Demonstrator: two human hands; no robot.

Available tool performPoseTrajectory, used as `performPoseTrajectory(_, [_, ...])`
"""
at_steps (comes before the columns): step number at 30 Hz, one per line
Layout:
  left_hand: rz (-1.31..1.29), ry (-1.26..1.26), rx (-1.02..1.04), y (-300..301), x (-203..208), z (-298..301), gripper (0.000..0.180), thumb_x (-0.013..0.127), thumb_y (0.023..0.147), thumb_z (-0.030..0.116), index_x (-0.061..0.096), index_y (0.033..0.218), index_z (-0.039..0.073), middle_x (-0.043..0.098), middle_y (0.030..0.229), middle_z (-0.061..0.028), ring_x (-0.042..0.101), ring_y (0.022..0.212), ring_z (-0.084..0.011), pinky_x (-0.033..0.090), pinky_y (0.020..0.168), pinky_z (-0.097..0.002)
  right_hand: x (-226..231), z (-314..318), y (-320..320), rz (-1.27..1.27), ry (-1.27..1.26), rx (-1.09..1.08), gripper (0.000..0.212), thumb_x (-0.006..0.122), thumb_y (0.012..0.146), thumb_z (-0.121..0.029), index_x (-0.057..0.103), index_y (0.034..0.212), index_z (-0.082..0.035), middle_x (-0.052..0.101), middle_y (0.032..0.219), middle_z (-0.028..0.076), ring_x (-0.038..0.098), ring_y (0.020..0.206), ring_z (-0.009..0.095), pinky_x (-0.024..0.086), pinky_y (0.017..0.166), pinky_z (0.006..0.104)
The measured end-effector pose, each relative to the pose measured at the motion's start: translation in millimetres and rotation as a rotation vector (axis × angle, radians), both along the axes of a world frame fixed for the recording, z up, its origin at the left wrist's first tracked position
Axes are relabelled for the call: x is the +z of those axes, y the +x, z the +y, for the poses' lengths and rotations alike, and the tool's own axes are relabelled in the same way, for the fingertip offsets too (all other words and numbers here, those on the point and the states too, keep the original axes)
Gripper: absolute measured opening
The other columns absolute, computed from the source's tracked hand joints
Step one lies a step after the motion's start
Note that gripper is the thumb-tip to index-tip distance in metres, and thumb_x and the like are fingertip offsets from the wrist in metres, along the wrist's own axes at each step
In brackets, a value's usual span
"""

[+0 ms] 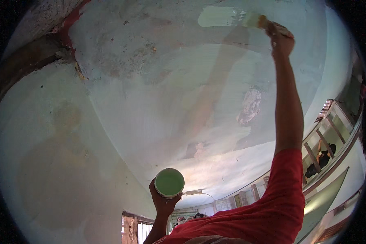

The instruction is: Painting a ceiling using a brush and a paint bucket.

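My right hand [282, 40] is raised high with the arm stretched out, its fingers closed round a paintbrush [262, 21]. The bristles are at the wall [179, 93], at the right end of a wet pale green paint patch [216, 17]. Lower down, my left hand [165, 205] grips a round tub [169, 196] from below and the sides. Its open top faces me and shows light green paint [170, 181] inside. The brush handle is mostly hidden by my right hand.
A dark beam [30, 57] meets the wall at the upper left, beside a reddish edge. Bare, peeled plaster [250, 106] shows mid-wall. At the right, a person in dark clothes [322, 159] is beyond wooden bars [312, 156]. A barred window [144, 229] sits at the bottom.
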State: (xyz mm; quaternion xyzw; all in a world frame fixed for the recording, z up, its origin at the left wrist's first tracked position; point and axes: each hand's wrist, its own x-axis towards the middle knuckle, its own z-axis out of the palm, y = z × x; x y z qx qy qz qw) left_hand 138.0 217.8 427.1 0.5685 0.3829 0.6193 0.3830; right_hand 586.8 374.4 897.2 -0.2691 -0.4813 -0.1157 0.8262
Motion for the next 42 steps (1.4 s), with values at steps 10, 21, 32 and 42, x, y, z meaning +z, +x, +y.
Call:
performPoseTrajectory(10, [0.055, -0.009, 0.012, 0.3, -11.9, 1.3, 0.105, 0.095, 0.058, 0.011, 0.033, 0.142, 0.004, 0.05, 0.131, -0.0147, 0.055, 0.122, -0.0281, 0.049, 0.102, -0.0423, -6.3, 30.1, -157.5, -0.38, -0.271, -0.894, 0.024, 0.066, 0.087, -0.031, 0.074, 0.108, -0.021, 0.075, 0.096, 0.011, 0.07, 0.088, 0.038, 0.056, 0.076, 0.0483])
performPoseTrajectory(21, [0.036, -0.006, -0.091, 26.3, 12.3, 17.3, 0.103, 0.094, 0.059, 0.008, 0.033, 0.142, 0.004, 0.051, 0.131, -0.015, 0.056, 0.121, -0.0275, 0.05, 0.102, -0.0416, -6.0, 49.6, -243.7, -0.39, -0.217, -0.417, 0.028, 0.079, 0.082, -0.035, 0.078, 0.093, -0.009, 0.076, 0.084, 0.014, 0.074, 0.083, 0.028, 0.058, 0.073, 0.0398])
performPoseTrajectory(32, [0.154, -0.074, 0.121, -32.4, -21.8, -3.7, 0.107, 0.094, 0.058, 0.01, 0.031, 0.144, 0.005, 0.05, 0.132, -0.0156, 0.054, 0.123, -0.0292, 0.047, 0.104, -0.0428, -27.3, -33.6, 26.5, 0.0, -0.281, -1.1, 0.032, 0.071, 0.086, -0.051, 0.079, 0.105, -0.027, 0.077, 0.093, 0.008, 0.074, 0.085, 0.03, 0.057, 0.078, 0.0409])
performPoseTrajectory(42, [0.126, -0.029, 0.06, 4.7, -2.1, 2.2, 0.106, 0.095, 0.059, 0.012, 0.032, 0.145, 0.005, 0.05, 0.133, -0.0151, 0.054, 0.123, -0.0287, 0.048, 0.103, -0.0424, -88.3, 44.5, -294.4, -0.649, -0.103, -0.688, 0.026, 0.071, 0.077, -0.015, 0.071, 0.103, -0.018, 0.071, 0.094, 0.007, 0.07, 0.084, 0.031, 0.056, 0.07, 0.0463])
